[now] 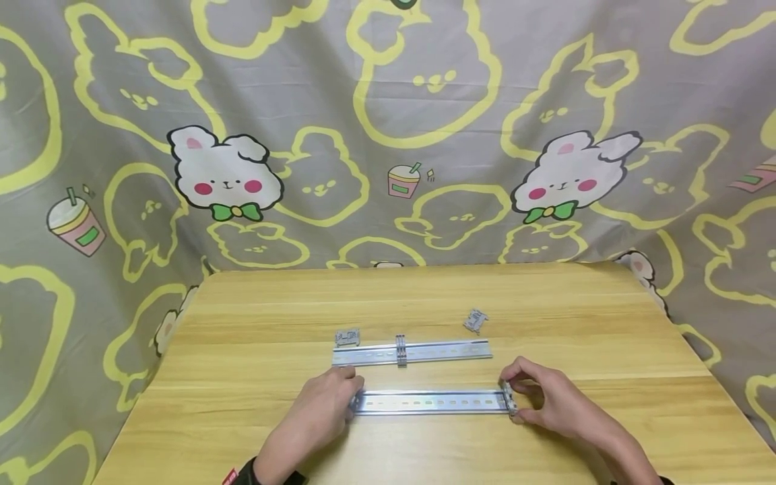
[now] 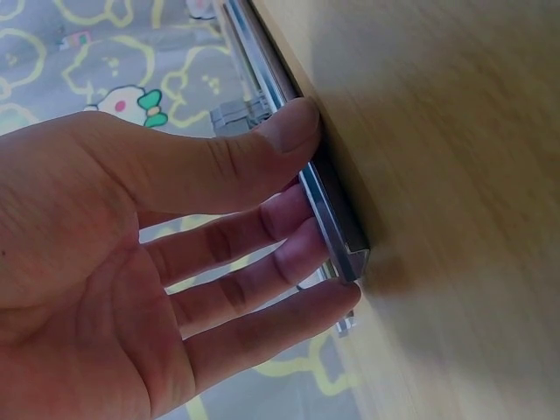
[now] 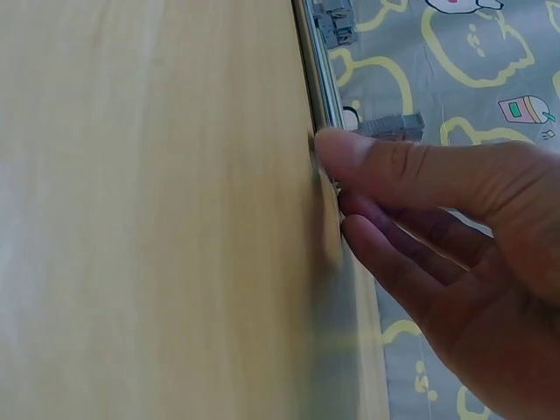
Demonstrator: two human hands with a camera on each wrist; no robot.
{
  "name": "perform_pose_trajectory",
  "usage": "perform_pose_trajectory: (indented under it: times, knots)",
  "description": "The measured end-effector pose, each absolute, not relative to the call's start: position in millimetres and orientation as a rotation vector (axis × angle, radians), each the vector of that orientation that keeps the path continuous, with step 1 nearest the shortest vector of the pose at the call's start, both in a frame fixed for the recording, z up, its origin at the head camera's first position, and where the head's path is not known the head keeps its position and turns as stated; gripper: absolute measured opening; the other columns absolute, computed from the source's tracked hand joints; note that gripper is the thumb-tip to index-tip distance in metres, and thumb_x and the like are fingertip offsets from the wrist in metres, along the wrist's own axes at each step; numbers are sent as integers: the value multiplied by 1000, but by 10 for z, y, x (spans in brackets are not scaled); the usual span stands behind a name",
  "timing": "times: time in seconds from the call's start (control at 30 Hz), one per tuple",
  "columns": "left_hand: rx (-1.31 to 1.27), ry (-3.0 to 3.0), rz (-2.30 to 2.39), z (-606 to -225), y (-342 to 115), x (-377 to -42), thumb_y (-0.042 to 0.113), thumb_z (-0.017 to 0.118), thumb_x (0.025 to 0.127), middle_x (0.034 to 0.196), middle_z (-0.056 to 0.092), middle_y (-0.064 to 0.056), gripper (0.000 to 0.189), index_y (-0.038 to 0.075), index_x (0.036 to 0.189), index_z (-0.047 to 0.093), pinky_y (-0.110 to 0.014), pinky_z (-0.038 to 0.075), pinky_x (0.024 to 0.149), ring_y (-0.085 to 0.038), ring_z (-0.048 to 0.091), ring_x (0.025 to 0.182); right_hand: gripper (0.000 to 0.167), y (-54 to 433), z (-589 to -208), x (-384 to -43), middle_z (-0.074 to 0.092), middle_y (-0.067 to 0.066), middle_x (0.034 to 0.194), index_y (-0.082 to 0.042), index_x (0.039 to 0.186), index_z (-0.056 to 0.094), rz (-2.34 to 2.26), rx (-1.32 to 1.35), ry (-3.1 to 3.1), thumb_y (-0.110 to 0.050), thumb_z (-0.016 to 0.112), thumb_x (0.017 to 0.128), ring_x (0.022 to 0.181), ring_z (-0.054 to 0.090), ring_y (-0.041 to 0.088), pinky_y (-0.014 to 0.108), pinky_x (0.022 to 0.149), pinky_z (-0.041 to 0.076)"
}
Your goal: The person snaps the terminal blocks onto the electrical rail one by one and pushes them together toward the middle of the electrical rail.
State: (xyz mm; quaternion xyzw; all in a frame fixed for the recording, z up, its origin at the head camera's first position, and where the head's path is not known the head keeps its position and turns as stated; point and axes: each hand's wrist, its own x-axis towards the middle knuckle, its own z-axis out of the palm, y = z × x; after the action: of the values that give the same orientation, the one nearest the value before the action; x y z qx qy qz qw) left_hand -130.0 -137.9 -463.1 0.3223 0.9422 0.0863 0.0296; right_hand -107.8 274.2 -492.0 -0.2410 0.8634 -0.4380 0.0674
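A silver slotted DIN rail (image 1: 430, 402) lies lengthwise near the front of the table. My left hand (image 1: 324, 404) grips its left end, and in the left wrist view the thumb (image 2: 293, 127) is on one edge with fingers at the other. At the rail's right end my right hand (image 1: 554, 401) pinches a small grey terminal block (image 1: 508, 397), which stands across the rail. Whether the block is fully seated on the rail cannot be told. In the right wrist view the thumb and fingers of the right hand (image 3: 437, 219) cover most of it.
Behind lies a second DIN rail (image 1: 448, 351) carrying several grey blocks (image 1: 401, 351) side by side. One loose grey block (image 1: 347, 337) is near its left end, another loose block (image 1: 475, 320) behind its right part. A patterned curtain (image 1: 388, 168) hangs behind the wooden table (image 1: 273, 296).
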Motion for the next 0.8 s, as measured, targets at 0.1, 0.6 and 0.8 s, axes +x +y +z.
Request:
perform_pose_trajectory:
  times: [0.1, 0.6, 0.8]
  knots:
    - [988, 2904, 262, -4637, -1378, -1301, 6, 88, 71, 90, 61, -1, 30, 8, 97, 73, -32, 58, 70, -17, 60, 81, 53, 2735, -4929, -1077, 69, 7, 116, -11, 117, 61, -1329, -732, 2590, -8, 91, 74, 110, 69, 21, 31, 90, 59]
    - [985, 2913, 260, -4637, -1366, -1303, 5, 88, 70, 89, 61, -2, 29, 8, 95, 73, -32, 57, 68, -17, 59, 77, 50, 2692, -4908, -1057, 68, 5, 118, -10, 118, 60, -1301, -770, 2591, -10, 90, 77, 113, 67, 18, 33, 92, 58]
    - [977, 2918, 251, -4644, -1365, -1303, 5, 88, 70, 88, 61, -1, 29, 8, 94, 73, -32, 57, 68, -17, 58, 77, 52, 2638, -4944, -1066, 68, 4, 117, -9, 115, 60, -1301, -790, 2631, -2, 90, 74, 112, 68, 21, 32, 92, 57]
